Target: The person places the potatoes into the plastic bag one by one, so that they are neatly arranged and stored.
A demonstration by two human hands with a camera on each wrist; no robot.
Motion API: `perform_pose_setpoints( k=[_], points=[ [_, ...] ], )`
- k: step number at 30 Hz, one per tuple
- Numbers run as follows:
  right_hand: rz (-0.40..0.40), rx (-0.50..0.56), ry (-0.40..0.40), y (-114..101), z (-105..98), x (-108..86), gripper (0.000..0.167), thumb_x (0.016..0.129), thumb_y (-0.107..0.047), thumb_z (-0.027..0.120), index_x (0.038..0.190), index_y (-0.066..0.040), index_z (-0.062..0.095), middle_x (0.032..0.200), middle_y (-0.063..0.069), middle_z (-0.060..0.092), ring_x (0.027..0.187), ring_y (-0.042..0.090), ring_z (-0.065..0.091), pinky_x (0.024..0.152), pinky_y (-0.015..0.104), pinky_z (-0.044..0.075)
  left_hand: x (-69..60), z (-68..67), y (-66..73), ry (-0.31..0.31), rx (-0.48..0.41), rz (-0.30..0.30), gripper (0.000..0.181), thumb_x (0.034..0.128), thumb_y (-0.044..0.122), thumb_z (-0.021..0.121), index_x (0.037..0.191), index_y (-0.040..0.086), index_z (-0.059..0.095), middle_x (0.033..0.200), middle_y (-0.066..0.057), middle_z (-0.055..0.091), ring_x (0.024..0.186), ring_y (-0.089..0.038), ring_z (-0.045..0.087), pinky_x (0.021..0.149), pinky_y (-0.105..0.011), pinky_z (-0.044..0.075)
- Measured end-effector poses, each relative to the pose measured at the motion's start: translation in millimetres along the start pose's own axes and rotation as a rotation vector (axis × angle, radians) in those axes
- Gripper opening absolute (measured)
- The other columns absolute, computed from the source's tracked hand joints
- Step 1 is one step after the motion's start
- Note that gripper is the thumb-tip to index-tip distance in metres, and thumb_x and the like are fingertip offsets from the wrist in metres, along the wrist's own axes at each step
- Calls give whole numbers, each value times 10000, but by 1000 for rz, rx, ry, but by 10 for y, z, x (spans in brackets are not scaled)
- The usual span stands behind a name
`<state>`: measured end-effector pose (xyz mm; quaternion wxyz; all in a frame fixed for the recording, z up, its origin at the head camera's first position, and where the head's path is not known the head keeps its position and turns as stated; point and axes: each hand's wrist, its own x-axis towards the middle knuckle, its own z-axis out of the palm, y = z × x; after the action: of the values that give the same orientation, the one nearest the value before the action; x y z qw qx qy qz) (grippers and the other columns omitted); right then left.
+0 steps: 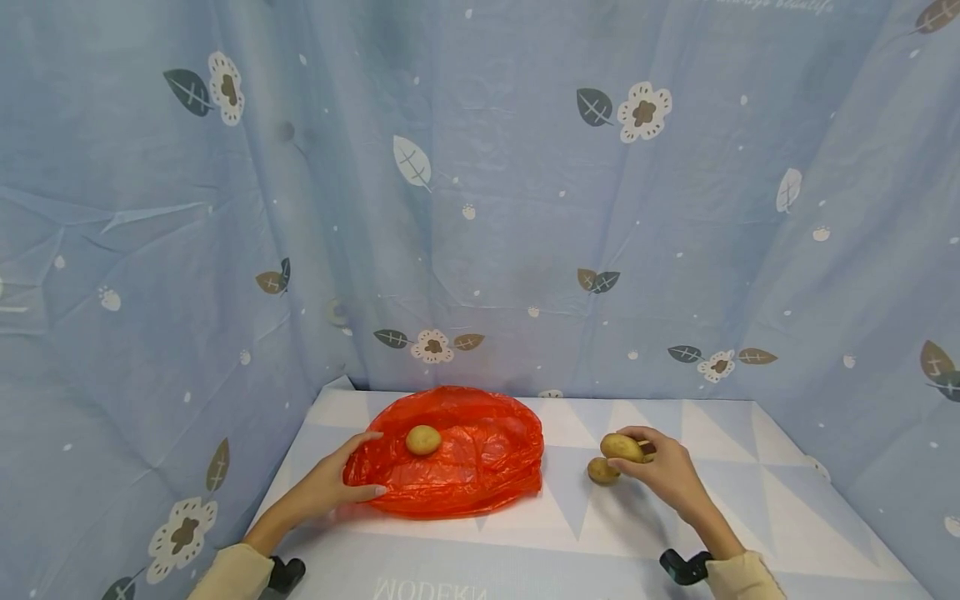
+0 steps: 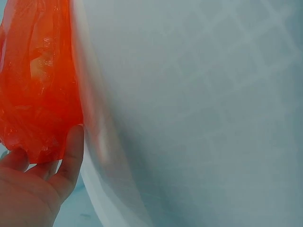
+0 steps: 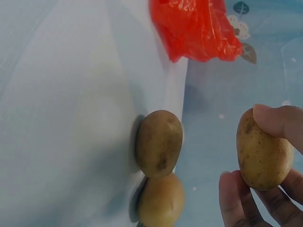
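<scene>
A red plastic bag (image 1: 480, 479) lies spread on the table with its mouth facing up. One potato (image 1: 423, 440) sits inside it, toward the left. My left hand (image 1: 333, 482) holds the bag's left end, the thumb on the near side and the fingers at the far side; the left wrist view shows the thumb (image 2: 73, 156) against the plastic. To the right of the bag, my right hand (image 1: 667, 471) pinches another potato (image 3: 262, 151) between thumb and fingers, raised off the table. Below it, two potatoes rest close together, a browner potato (image 3: 159, 143) and a paler potato (image 3: 162, 201).
The table (image 1: 540, 542) has a cloth with pale triangles and some lettering near its front edge. Blue patterned curtains (image 1: 510, 233) stand behind it and along both sides. A dark strap mount (image 1: 684, 567) sits on the right wrist, with a similar one on the left.
</scene>
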<state>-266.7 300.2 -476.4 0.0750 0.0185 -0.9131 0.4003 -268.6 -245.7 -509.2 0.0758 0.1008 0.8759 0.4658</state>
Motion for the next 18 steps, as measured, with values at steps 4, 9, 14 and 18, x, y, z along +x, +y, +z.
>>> perform_pose_setpoints(
  k=[4, 9, 14, 18],
  points=[
    [-28, 20, 0, -31, 27, 1, 590, 791, -370, 905, 1272, -112, 680, 1150, 88, 681, 1003, 243, 622, 734, 303, 550, -4, -4, 6, -1, 1, -4, 891, 830, 361, 870, 1563, 212, 385, 1583, -173, 399, 1410, -445, 403, 1083, -656, 411],
    [-48, 63, -4, -63, 75, 15, 543, 793, -320, 910, 1256, -143, 687, 1134, 73, 682, 971, 227, 628, 696, 283, 568, -11, -5, 25, 2, 2, -23, 902, 827, 377, 870, 1565, 207, 381, 1584, -173, 397, 1403, -439, 413, 1068, -635, 440],
    [-53, 72, -10, -107, 143, 36, 533, 783, -286, 920, 1246, -149, 693, 1149, 68, 681, 986, 233, 633, 701, 282, 576, -11, 3, 27, 7, -1, -32, 907, 824, 379, 872, 1567, 203, 381, 1584, -166, 399, 1399, -429, 421, 1059, -619, 457],
    [-70, 33, 0, -140, 196, 58, 540, 770, -305, 929, 1237, -159, 701, 1155, 53, 691, 1004, 229, 642, 709, 264, 573, -4, 6, 16, 7, 2, -23, 906, 822, 377, 874, 1565, 207, 384, 1579, -160, 406, 1397, -423, 425, 1067, -624, 446]
  ],
)
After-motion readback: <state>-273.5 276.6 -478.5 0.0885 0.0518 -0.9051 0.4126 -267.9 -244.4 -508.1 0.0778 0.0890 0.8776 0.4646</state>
